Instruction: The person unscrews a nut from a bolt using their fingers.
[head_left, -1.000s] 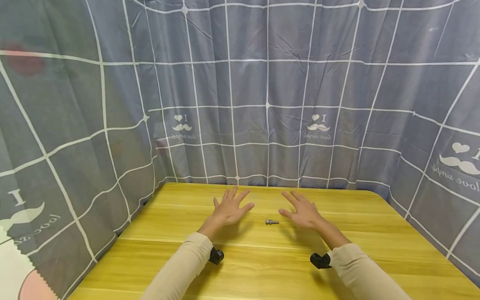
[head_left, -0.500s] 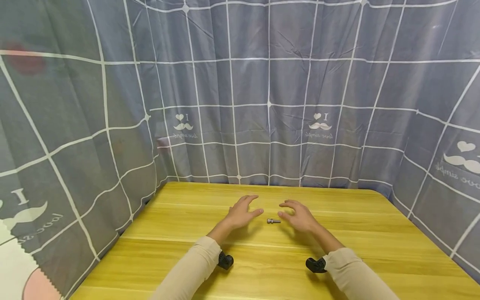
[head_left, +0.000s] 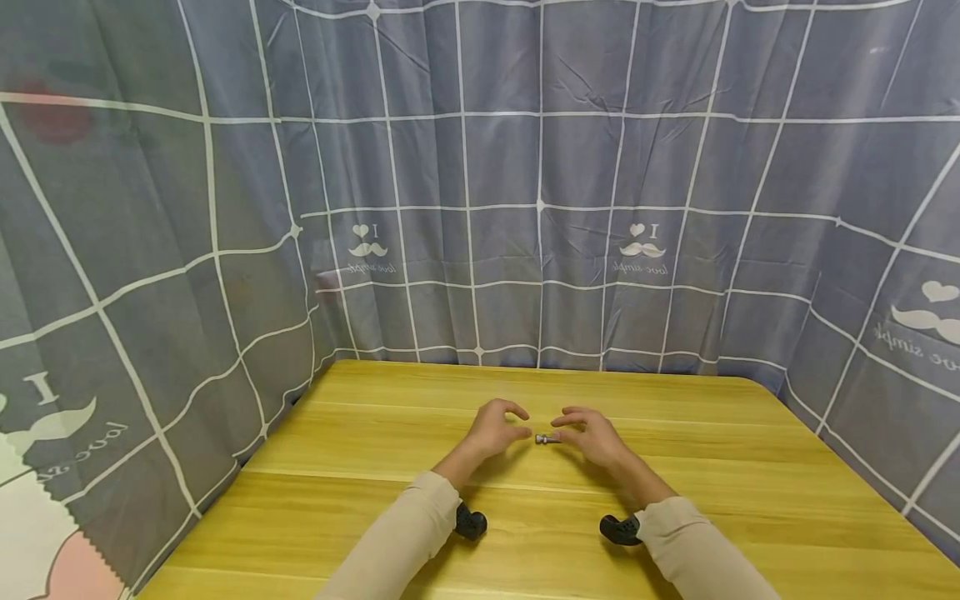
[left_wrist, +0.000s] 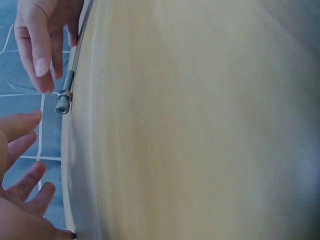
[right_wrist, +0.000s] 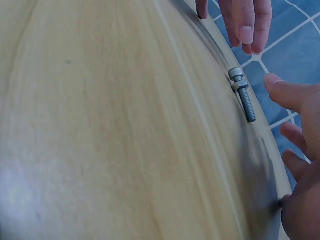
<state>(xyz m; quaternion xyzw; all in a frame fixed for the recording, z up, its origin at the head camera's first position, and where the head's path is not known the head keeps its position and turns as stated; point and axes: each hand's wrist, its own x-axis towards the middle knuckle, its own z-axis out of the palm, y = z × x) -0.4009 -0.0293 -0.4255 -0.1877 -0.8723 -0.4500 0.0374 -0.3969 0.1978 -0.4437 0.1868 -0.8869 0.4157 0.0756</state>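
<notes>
Two bare hands curve toward each other in the head view, the left hand (head_left: 495,429) at nine o'clock from a small metal bolt (head_left: 542,439) and the right hand (head_left: 595,435) at three o'clock. The left grip is fairly wide, its thumb and fingers parted and bent in a loose arc, with the thumb tip just beside the bolt's head. The right grip is likewise parted and holds nothing; its thumb tip overlaps the shank's end in the head view, while the right wrist view shows it just apart from the bolt.

The bolt lies on its side on the table (head_left: 360,450) between the hands, its head toward nine o'clock and its shank toward three. A nut (right_wrist: 240,85) sits around the shank close to the head.

Farther out, toward seven o'clock, comes the left sleeve (head_left: 401,533), beige, with a black device (head_left: 471,523) at its wrist. Toward five o'clock, the right sleeve (head_left: 697,542) matches it, with a second black device (head_left: 619,530) at that wrist.

Yellowish boards with wood grain make up the tabletop. Past its far edge at twelve o'clock hangs a grey curtain (head_left: 506,162) with white grid lines, bearing a moustache print (head_left: 642,249) at about one o'clock.
</notes>
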